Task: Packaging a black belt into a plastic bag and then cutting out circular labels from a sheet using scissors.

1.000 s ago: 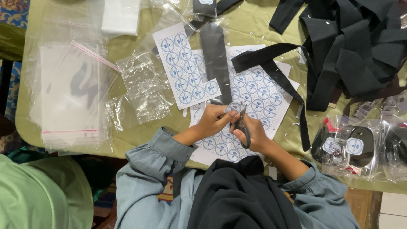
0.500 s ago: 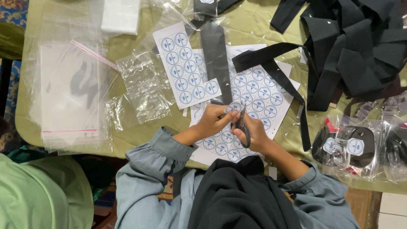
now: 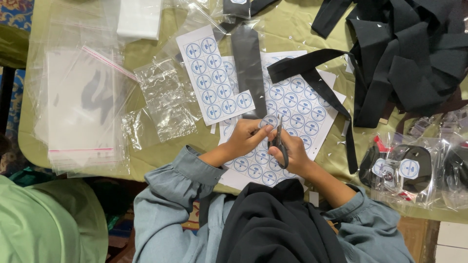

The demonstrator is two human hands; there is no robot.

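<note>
I see the right hand (image 3: 292, 155) just below the centre of the frame, clenched through the handles of black scissors (image 3: 278, 141) whose blades point up the picture. The left hand (image 3: 246, 138) sits beside it, pinching a small round label (image 3: 268, 122) at the blade tips. Both hands hover over a white sheet of round labels (image 3: 302, 104). A cut strip of labels (image 3: 212, 73) lies above left, clear bags (image 3: 80, 104) far left, black straps (image 3: 409, 58) upper right.
</note>
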